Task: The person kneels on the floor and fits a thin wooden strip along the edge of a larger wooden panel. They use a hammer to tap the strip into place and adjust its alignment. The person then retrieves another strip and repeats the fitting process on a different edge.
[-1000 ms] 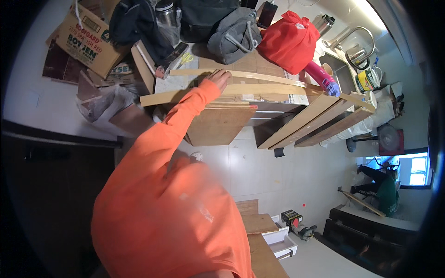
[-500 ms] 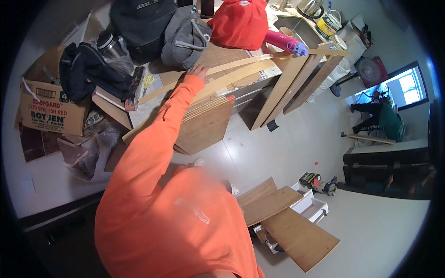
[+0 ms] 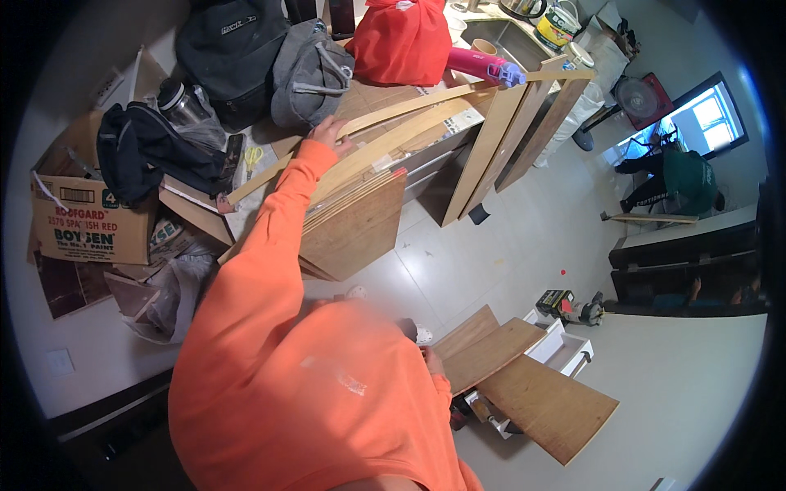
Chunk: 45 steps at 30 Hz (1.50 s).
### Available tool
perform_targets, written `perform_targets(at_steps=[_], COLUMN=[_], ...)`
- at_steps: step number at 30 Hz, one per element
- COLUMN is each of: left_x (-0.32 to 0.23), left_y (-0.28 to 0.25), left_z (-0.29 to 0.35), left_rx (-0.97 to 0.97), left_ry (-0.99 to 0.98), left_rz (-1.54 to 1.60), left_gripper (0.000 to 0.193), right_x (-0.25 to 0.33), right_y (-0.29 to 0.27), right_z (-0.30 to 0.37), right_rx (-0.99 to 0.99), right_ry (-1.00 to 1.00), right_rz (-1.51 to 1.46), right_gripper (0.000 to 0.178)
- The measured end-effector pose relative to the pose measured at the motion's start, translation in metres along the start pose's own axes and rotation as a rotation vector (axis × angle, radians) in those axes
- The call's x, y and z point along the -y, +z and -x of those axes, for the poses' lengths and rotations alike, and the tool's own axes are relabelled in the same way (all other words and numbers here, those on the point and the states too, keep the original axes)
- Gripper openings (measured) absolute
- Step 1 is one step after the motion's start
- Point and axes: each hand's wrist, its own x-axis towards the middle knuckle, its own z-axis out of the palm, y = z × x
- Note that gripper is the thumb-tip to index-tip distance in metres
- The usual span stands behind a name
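My left hand (image 3: 330,133) reaches out to the cluttered counter, its fingers curled over a long, thin wooden strip (image 3: 393,113). The strip lies aslant along the counter, and a second pale wooden strip (image 3: 409,128) runs close beside it on the near side. Below them, several brown wooden panels (image 3: 360,225) lean together on edge. Low at my side, my right hand (image 3: 432,360) shows only in part beside wooden boards (image 3: 499,352); its fingers are mostly hidden by my orange sleeve and body.
Bags (image 3: 233,65), a red bundle (image 3: 401,41), a pink bottle (image 3: 483,65) and yellow scissors (image 3: 253,155) crowd the counter. Tall boards (image 3: 483,155) stand at its right end. A cardboard box (image 3: 94,221) is at left. A power tool (image 3: 585,311) lies on the floor; a person (image 3: 688,182) bends far right.
My left hand has closed more over the strip, which has shifted slightly toward the lower left. My right hand has come partly into sight beside the boards. The whole view has shifted a little.
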Motion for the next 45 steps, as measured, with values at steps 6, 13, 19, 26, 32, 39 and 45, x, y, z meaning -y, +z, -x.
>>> perform_targets(at_steps=[6, 13, 19, 26, 32, 39, 45], left_x=[0.002, 0.009, -0.002, -0.041, -0.076, -0.085, -0.096], left_y=[-0.019, -0.006, 0.003, 0.006, 0.011, 0.000, -0.042], left_z=[0.010, 0.021, 0.027, 0.026, 0.028, 0.038, 0.023], left_rx=[-0.044, -0.053, -0.090, -0.136, -0.117, -0.116, -0.167], left_ry=[0.093, 0.075, 0.029, -0.088, -0.308, -0.314, -0.389], left_rz=[0.057, 0.067, 0.083, 0.127, -0.034, -0.002, -0.096], left_gripper=[0.041, 0.039, 0.041, 0.040, 0.038, 0.040, 0.037], right_x=[0.079, 0.365, 0.535, 0.538, 0.508, 0.610, 0.712], right_y=[-0.074, -0.246, -0.347, -0.337, -0.303, -0.369, -0.434], right_z=[-0.105, -0.214, -0.280, -0.363, -0.392, -0.371, -0.378], right_rx=[-0.190, -0.890, -0.962, -0.482, -0.672, -0.467, -0.741], right_ry=[-0.452, -0.866, -0.702, -0.640, -0.809, -0.821, -1.014], right_rz=[-0.025, 0.080, 0.659, 0.954, 0.869, 1.068, 1.427], right_gripper=[0.034, 0.088, 0.106, 0.087, 0.101, 0.084, 0.024])
